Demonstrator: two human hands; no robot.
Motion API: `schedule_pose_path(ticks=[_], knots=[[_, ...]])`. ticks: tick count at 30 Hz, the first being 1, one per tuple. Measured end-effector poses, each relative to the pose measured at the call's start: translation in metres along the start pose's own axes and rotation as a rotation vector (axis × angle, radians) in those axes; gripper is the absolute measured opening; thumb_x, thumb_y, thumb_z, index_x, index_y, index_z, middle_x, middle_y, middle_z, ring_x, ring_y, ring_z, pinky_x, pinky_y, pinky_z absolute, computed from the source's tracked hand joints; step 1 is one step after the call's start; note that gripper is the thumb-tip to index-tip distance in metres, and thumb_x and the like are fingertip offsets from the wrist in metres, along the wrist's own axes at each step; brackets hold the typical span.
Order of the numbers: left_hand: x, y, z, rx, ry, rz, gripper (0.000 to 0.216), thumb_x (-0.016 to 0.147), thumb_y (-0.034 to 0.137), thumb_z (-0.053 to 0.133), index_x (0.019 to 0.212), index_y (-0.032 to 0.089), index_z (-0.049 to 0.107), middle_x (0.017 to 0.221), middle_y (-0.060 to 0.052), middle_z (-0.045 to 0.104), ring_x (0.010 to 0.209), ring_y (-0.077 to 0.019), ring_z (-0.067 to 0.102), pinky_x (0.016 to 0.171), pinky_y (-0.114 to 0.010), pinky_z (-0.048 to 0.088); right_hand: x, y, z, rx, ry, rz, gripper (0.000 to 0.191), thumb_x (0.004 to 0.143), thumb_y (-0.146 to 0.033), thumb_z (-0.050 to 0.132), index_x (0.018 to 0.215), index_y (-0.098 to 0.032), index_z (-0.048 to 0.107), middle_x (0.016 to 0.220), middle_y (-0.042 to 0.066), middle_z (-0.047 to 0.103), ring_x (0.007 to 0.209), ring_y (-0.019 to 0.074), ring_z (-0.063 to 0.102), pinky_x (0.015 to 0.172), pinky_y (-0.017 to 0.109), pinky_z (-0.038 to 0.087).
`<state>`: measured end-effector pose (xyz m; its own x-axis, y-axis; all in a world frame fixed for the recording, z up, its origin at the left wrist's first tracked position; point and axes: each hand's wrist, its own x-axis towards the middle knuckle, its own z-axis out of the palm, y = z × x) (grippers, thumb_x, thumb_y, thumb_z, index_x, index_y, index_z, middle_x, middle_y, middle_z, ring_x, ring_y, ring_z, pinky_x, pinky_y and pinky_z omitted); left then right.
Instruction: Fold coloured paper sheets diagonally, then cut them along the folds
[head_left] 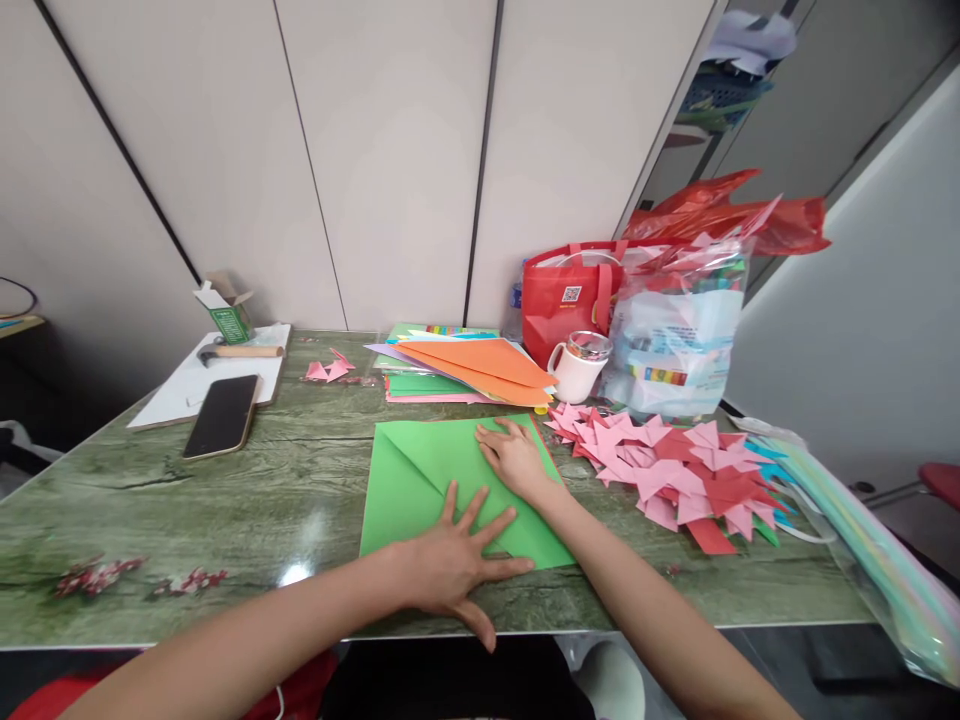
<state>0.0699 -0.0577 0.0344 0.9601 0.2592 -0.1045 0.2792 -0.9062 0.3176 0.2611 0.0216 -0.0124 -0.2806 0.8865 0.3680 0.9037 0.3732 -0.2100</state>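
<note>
The left hand (461, 560), spread wide, and the flat right hand (517, 462) rest on green paper (409, 465) on the tabletop (315, 500). Folded pink and red papers (660, 465) crowd its right side. Stacked coloured paper (480, 368) and a white mug (579, 372) stand behind; a phone (223, 413) lies left.

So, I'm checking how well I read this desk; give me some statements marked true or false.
1. The left hand and right hand both touch the green paper. True.
2. The hammer lies on the smartphone. False: it lies on a white sheet.
3. The white mug stands in front of the red bag. True.
4. The paper stack lies right of the white mug. False: it lies on the left.
5. Folded pink and red paper pieces are piled right of the green paper. True.
</note>
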Motion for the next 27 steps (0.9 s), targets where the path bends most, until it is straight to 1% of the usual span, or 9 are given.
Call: schedule_pose_path(ticks=[1,3,6,9,14,17,20,23,27], knots=[[-0.001,0.000,0.000,-0.014,0.005,-0.002,0.086,0.071,0.076,0.045,0.144,0.035,0.026,0.154,-0.016,0.010,0.134,-0.0508,-0.002,0.092,-0.080,0.002,-0.001,0.000,0.001,0.004,0.008,0.001,0.028,0.091,-0.025,0.048,0.112,-0.024,0.067,0.116,0.003,0.067,0.121,0.0299,0.047,0.095,0.048,0.038],[-0.004,-0.002,0.001,-0.041,0.026,-0.004,0.088,0.075,0.074,0.042,0.147,0.028,0.020,0.153,-0.019,0.009,0.136,-0.0458,-0.001,0.097,-0.075,0.002,-0.003,0.000,0.004,0.011,0.022,0.000,0.028,0.091,-0.025,0.048,0.113,-0.024,0.066,0.117,0.003,0.066,0.121,0.0288,0.046,0.095,0.047,0.039],[-0.012,-0.009,-0.001,-0.047,0.037,-0.025,0.088,0.082,0.069,0.037,0.148,0.015,0.015,0.152,-0.020,0.010,0.139,-0.0369,0.000,0.107,-0.064,0.003,-0.004,0.002,0.007,0.021,0.035,-0.006,0.029,0.091,-0.024,0.047,0.113,-0.023,0.066,0.119,0.003,0.066,0.122,0.0287,0.046,0.095,0.046,0.040],[-0.022,-0.024,-0.004,-0.001,0.018,-0.079,0.085,0.083,0.067,0.038,0.147,0.014,0.017,0.152,-0.017,0.010,0.140,-0.0323,0.002,0.111,-0.055,0.006,-0.004,0.004,0.009,0.028,0.041,-0.014,0.029,0.091,-0.025,0.048,0.112,-0.024,0.066,0.119,0.003,0.066,0.122,0.0286,0.047,0.095,0.047,0.040],[-0.047,-0.061,-0.010,0.094,0.078,-0.204,0.080,0.087,0.059,0.042,0.148,0.014,0.013,0.152,-0.016,0.012,0.141,-0.0261,0.008,0.114,-0.045,0.011,-0.004,0.006,0.011,0.041,0.047,-0.020,0.029,0.091,-0.025,0.047,0.113,-0.024,0.066,0.118,0.004,0.066,0.121,0.0281,0.048,0.095,0.048,0.040],[-0.064,-0.084,-0.013,0.116,0.091,-0.282,0.073,0.091,0.052,0.039,0.148,0.013,0.013,0.152,-0.017,0.012,0.141,-0.0243,0.008,0.113,-0.042,0.012,-0.005,0.006,0.011,0.049,0.050,-0.020,0.029,0.091,-0.025,0.047,0.112,-0.023,0.067,0.118,0.004,0.066,0.120,0.0280,0.048,0.096,0.048,0.040],[-0.081,-0.104,-0.016,0.145,0.111,-0.368,0.064,0.095,0.047,0.031,0.148,0.015,0.012,0.153,-0.015,0.013,0.141,-0.0224,0.009,0.113,-0.044,0.009,-0.005,0.006,0.012,0.053,0.053,-0.019,0.028,0.091,-0.024,0.047,0.111,-0.022,0.067,0.118,0.004,0.066,0.119,0.0286,0.048,0.095,0.048,0.041],[-0.094,-0.121,-0.018,0.169,0.128,-0.442,0.061,0.096,0.045,0.027,0.148,0.015,0.013,0.153,-0.015,0.014,0.141,-0.0227,0.010,0.112,-0.047,0.005,-0.006,0.006,0.012,0.055,0.058,-0.017,0.029,0.090,-0.023,0.048,0.111,-0.021,0.067,0.118,0.004,0.066,0.119,0.0295,0.049,0.095,0.048,0.042],[-0.103,-0.136,-0.018,0.191,0.151,-0.518,0.061,0.096,0.048,0.025,0.147,0.016,0.015,0.152,-0.015,0.016,0.141,-0.0226,0.013,0.112,-0.049,0.006,-0.006,0.007,0.013,0.055,0.065,-0.020,0.029,0.090,-0.024,0.048,0.111,-0.022,0.067,0.118,0.003,0.066,0.118,0.0295,0.049,0.094,0.049,0.042]])
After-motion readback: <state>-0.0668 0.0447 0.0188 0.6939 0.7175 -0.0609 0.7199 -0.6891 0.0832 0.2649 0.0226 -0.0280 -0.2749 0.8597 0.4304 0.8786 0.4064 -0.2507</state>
